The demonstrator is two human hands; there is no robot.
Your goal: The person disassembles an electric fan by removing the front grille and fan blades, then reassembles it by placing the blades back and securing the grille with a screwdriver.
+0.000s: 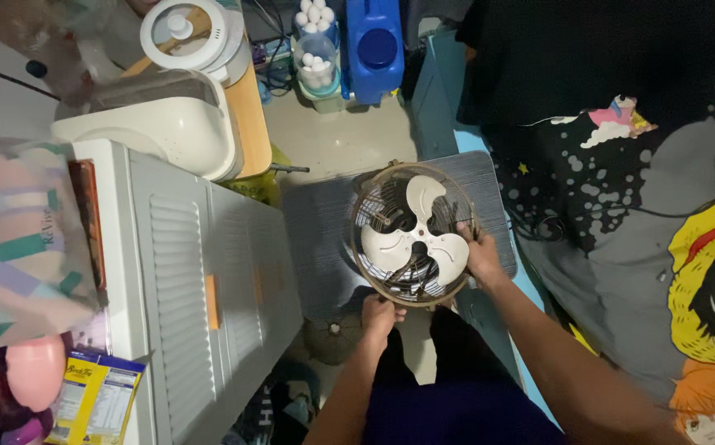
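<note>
Head view, looking straight down: at far left a white plastic cabinet (201, 288) is standing with a rice cooker (159, 124) on top. Right of it, the left hand (380, 315) is gripping the lower rim of a round fan (413, 235), whose wire cage faces up, white blades showing. The right hand (481, 251) is clasping the rim's right side. Both hands are touching it, the fan lying just ahead of the person over a grey mat (316, 239) on the floor. Further right, a bed with a dark cartoon-print sheet (637, 206) is crowding the narrow room.

Yellow-blue box (93, 404), bottom-left corner
</note>
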